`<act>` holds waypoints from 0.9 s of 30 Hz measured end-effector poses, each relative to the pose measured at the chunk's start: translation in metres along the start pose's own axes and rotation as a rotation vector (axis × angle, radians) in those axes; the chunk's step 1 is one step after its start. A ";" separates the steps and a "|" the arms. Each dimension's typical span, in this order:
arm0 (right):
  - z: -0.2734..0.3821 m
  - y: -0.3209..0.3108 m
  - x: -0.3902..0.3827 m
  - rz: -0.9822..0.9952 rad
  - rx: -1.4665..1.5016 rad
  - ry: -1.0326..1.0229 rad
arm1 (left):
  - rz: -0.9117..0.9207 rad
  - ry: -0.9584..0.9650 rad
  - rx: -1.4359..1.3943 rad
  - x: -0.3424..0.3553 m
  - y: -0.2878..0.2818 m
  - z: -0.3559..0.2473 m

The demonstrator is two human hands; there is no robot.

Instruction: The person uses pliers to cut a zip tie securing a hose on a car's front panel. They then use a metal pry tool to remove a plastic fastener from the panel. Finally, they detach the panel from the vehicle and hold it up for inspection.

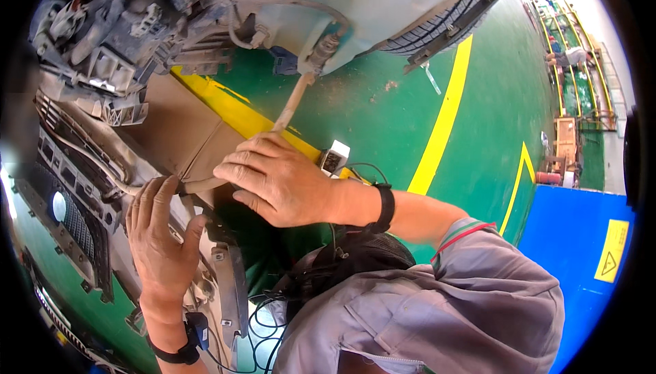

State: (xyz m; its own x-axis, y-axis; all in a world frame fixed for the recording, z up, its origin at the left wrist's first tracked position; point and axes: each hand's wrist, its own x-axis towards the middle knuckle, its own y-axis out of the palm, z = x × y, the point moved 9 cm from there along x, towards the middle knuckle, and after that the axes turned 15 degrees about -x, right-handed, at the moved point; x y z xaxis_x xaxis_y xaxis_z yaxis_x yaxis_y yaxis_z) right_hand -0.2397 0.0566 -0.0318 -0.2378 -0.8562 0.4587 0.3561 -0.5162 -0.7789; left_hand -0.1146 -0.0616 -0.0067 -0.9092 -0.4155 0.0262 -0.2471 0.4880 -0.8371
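The right hand (280, 181) is curled tight around a pale wooden handle (292, 104), apparently levering its far end against the car's underside (355, 5) above. The left hand (160, 227), fingers together, presses flat on the detached bumper's (75, 196) edge, seemingly steadying it.

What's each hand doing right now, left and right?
Left hand: open, flat on the bumper panel.
Right hand: closed around the pale hose.

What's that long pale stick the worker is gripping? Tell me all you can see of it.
The stick looks like a wooden handle, pale tan and worn. It runs tilted from the right hand, which is closed around its lower end, up to a metal fitting under the car's body. Its tip is hidden there.
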 end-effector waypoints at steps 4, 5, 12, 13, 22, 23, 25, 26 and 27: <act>-0.010 -0.008 -0.019 -0.086 0.165 0.092 | 0.051 -0.017 0.019 0.012 0.015 0.004; -0.023 -0.004 -0.028 -0.029 0.218 0.183 | 0.060 -0.039 0.016 0.017 0.018 0.010; -0.162 0.056 -0.115 0.066 0.780 1.046 | -0.007 -0.085 -0.063 0.036 0.026 0.049; -0.174 0.058 -0.118 -0.017 0.878 1.068 | 0.001 -0.110 -0.074 0.039 0.028 0.054; -0.235 0.085 -0.123 -0.461 1.342 1.246 | 0.058 -0.329 0.016 0.054 0.047 0.104; -0.240 0.087 -0.123 -0.515 1.403 1.242 | 0.052 -0.293 0.049 0.055 0.052 0.118; -0.249 0.085 -0.123 -0.533 1.482 1.198 | 0.090 -0.366 0.011 0.056 0.062 0.136; -0.251 0.085 -0.123 -0.542 1.521 1.174 | 0.108 -0.403 -0.007 0.056 0.067 0.141; -0.250 0.084 -0.123 -0.515 1.520 1.178 | 0.112 -0.411 -0.001 0.056 0.069 0.142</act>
State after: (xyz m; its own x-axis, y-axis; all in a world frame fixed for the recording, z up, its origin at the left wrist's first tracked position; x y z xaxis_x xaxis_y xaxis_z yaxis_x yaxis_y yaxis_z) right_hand -0.4068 0.1239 -0.2607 -0.6953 -0.5418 -0.4722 0.2580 -0.8014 0.5396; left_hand -0.1354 -0.1598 -0.1408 -0.7213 -0.6314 -0.2849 -0.1551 0.5481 -0.8219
